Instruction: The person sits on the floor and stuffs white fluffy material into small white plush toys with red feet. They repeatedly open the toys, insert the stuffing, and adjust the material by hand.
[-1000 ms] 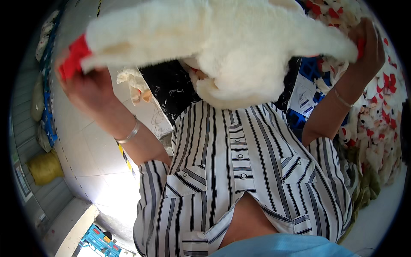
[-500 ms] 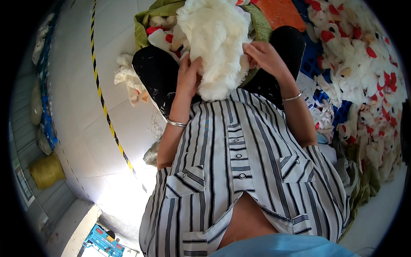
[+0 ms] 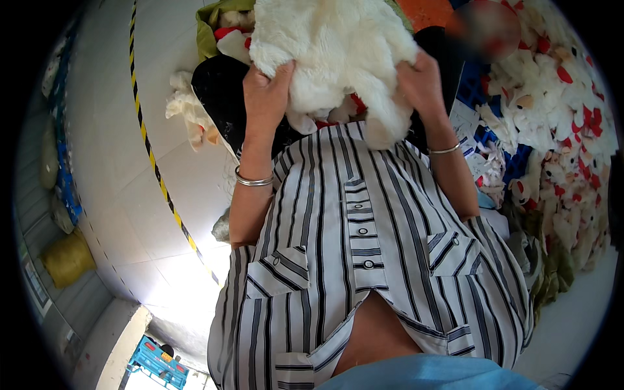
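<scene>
A limp white plush toy skin (image 3: 331,52) is spread between my hands above my lap. My left hand (image 3: 268,91) grips its left edge, thumb on top and fingers folded around behind. On the other side my right hand (image 3: 422,84) is closed on the right edge; motion blurs its fingers a little. A narrow fluffy part of the skin hangs down toward my striped shirt. Behind it, a green sack (image 3: 208,39) holds more white and red plush pieces (image 3: 234,45), partly hidden by the skin.
A large heap of white plush skins with red parts (image 3: 572,143) lies at the right, beside blue plastic crates (image 3: 518,166). Some plush pieces (image 3: 188,107) rest on the floor to my left. Black-yellow tape (image 3: 146,130) crosses the floor. A yellow roll (image 3: 68,259) stands far left.
The skin has gone from a narrow bundle to spread wide. My hands have moved apart and a bit upward, and its lower hanging part has shifted right.
</scene>
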Tool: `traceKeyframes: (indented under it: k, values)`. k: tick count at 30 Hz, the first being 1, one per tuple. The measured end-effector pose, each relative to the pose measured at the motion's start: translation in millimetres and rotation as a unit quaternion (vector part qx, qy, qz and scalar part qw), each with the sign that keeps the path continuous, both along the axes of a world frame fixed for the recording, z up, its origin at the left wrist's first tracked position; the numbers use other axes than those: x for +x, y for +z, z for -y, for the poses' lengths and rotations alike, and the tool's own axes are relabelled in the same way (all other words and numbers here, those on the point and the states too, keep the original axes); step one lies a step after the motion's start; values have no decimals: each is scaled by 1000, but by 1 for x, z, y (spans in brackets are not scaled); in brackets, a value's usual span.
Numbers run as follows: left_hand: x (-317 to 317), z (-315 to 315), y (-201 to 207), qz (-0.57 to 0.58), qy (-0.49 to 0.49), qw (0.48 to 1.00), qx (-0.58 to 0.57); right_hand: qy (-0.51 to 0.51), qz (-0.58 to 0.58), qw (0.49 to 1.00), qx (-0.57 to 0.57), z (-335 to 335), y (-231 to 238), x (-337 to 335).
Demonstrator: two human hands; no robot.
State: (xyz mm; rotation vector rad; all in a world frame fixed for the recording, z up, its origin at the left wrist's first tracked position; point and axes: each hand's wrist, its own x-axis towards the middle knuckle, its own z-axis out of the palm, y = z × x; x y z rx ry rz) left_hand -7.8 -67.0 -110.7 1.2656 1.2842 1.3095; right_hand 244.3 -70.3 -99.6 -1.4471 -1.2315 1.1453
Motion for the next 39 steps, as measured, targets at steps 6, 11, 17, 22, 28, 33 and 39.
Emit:
traceKeyframes:
  k: [6, 11, 17, 22, 28, 33, 39]
  values:
    - [1, 19, -4, 161, 15, 977, -139, -56, -176, 982, -44, -7, -32, 36]
    - [-12, 87, -45, 128, -91, 952, -261, 81, -148, 974, -153, 53, -29, 20]
    - [-8, 101, -26, 186, -2, 948, -259, -2, 13, 999, 51, 55, -56, 3]
    - [-17, 76, -32, -2, -50, 988, -146, -103, -50, 988, 105, 29, -13, -19]
    - [-69, 67, -8, -151, 48, 984, -86, -60, -14, 994, 94, 21, 5, 23]
    - [-74, 79, -7, -182, 21, 979, -88, 10, 201, 976, 81, 35, 0, 34]
    - [-87, 88, -8, -224, -258, 897, -280, 155, 295, 928, -169, 21, 4, 61]
